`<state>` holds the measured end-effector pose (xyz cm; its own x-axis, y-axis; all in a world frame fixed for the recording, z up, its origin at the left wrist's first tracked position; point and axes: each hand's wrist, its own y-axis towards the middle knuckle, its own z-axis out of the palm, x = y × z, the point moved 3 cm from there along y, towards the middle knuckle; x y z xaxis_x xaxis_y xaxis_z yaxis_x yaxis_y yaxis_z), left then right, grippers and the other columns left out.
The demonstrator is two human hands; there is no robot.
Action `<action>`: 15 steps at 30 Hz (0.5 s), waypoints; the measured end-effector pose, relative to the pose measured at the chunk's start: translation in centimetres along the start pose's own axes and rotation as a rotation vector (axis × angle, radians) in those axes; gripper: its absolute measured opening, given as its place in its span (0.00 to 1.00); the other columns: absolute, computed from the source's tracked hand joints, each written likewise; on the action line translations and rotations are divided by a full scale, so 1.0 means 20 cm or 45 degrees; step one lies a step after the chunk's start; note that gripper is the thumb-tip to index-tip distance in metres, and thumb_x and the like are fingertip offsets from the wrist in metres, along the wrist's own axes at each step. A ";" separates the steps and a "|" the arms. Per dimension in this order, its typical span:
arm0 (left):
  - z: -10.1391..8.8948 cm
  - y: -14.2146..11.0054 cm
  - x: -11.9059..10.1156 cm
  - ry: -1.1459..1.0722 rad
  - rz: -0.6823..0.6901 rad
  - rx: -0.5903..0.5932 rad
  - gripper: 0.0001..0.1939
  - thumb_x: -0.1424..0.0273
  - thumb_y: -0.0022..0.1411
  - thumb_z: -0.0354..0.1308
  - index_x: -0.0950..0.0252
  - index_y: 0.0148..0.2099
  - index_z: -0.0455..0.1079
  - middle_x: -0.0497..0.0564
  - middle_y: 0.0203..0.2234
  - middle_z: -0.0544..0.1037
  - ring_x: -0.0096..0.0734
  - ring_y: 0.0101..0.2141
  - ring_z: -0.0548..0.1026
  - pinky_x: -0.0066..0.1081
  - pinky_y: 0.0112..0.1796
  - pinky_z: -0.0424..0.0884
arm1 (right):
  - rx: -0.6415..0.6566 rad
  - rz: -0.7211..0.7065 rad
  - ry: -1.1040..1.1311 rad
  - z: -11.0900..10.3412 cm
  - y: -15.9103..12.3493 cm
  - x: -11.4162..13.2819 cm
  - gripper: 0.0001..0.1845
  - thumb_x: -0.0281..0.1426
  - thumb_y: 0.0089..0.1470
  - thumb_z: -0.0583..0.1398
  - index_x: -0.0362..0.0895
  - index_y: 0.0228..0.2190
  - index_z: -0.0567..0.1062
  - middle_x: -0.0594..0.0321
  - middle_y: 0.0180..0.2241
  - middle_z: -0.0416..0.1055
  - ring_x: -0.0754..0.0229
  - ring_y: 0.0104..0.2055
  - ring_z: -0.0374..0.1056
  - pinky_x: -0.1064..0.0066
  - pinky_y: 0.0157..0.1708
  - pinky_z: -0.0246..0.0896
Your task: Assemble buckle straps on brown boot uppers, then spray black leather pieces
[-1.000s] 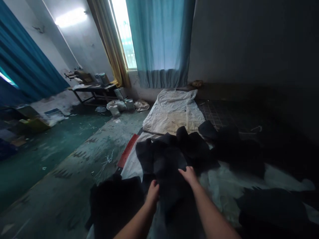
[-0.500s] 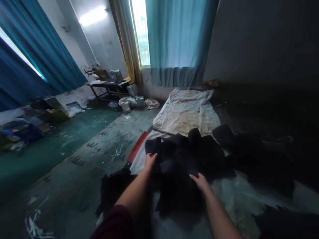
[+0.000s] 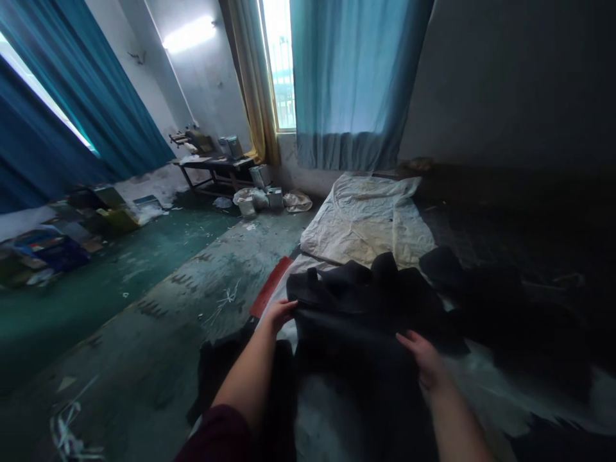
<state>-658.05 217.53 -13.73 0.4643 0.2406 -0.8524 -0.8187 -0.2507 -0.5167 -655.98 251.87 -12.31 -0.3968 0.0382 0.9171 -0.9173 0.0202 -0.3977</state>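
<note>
A dark, flexible black sheet (image 3: 353,337) with a faint sheen stretches between my two hands; whether it is leather, cloth or rubber I cannot tell. My left hand (image 3: 282,313) pinches its upper left corner. At the right edge, my right hand (image 3: 426,359) grips it with fingers pointing inward, partly blurred. The sheet's lower part hangs down toward me and fades into shadow. Just beyond lie curled black pieces (image 3: 385,273) in a loose heap. Another black pile (image 3: 219,366) is on the floor beside my left forearm.
White sheeting (image 3: 366,215) covers the floor ahead, beside a red strip (image 3: 271,285). Pale string (image 3: 70,427) lies at lower left. Metal tins (image 3: 275,197) and a low table (image 3: 212,167) stand near the window. More black material (image 3: 529,314) spreads to the right.
My hands have moved apart, left hand leftward and right hand rightward and slightly down. The black sheet between them is now spread wider and flatter. The camera view has shifted slightly.
</note>
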 end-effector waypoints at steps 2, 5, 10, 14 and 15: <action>-0.07 -0.10 -0.03 -0.127 0.027 0.075 0.08 0.75 0.47 0.65 0.73 0.30 0.70 0.55 0.26 0.75 0.30 0.29 0.75 0.29 0.37 0.71 | 0.025 0.017 0.044 0.02 -0.03 0.09 0.15 0.37 0.30 0.64 0.47 0.24 0.67 0.63 0.19 0.73 0.51 0.26 0.73 0.64 0.26 0.69; -0.20 -0.24 -0.06 -0.258 0.053 0.090 0.06 0.77 0.47 0.64 0.74 0.30 0.71 0.56 0.26 0.76 0.30 0.28 0.75 0.28 0.36 0.71 | 0.069 0.003 0.080 0.09 -0.07 0.23 0.15 0.34 0.30 0.65 0.47 0.24 0.67 0.66 0.17 0.72 0.54 0.21 0.71 0.67 0.21 0.67; -0.49 -0.45 -0.09 -0.371 0.068 -0.120 0.04 0.78 0.52 0.60 0.71 0.26 0.69 0.48 0.17 0.73 0.22 0.20 0.72 0.22 0.26 0.69 | 0.097 -0.084 0.083 0.24 -0.16 0.50 0.10 0.33 0.35 0.63 0.46 0.25 0.70 0.65 0.21 0.73 0.57 0.26 0.71 0.70 0.25 0.66; -0.64 -0.65 -0.07 -0.412 0.056 -0.218 0.07 0.73 0.57 0.57 0.70 0.26 0.69 0.48 0.16 0.74 0.24 0.21 0.74 0.23 0.28 0.70 | 0.237 -0.205 0.066 0.50 -0.29 0.70 0.13 0.32 0.37 0.61 0.44 0.30 0.72 0.67 0.21 0.73 0.58 0.27 0.71 0.70 0.28 0.65; -0.65 -0.70 -0.05 -0.417 0.044 -0.207 0.09 0.70 0.58 0.56 0.71 0.28 0.70 0.51 0.18 0.75 0.26 0.23 0.75 0.25 0.30 0.70 | 0.340 -0.245 0.065 0.60 -0.34 0.75 0.13 0.31 0.37 0.62 0.43 0.31 0.72 0.68 0.21 0.72 0.59 0.27 0.70 0.70 0.28 0.65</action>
<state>-642.59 208.66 -6.70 0.2830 0.5105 -0.8120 -0.7552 -0.4032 -0.5168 -656.03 240.31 4.40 -0.2196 0.1088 0.9695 -0.9543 -0.2305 -0.1903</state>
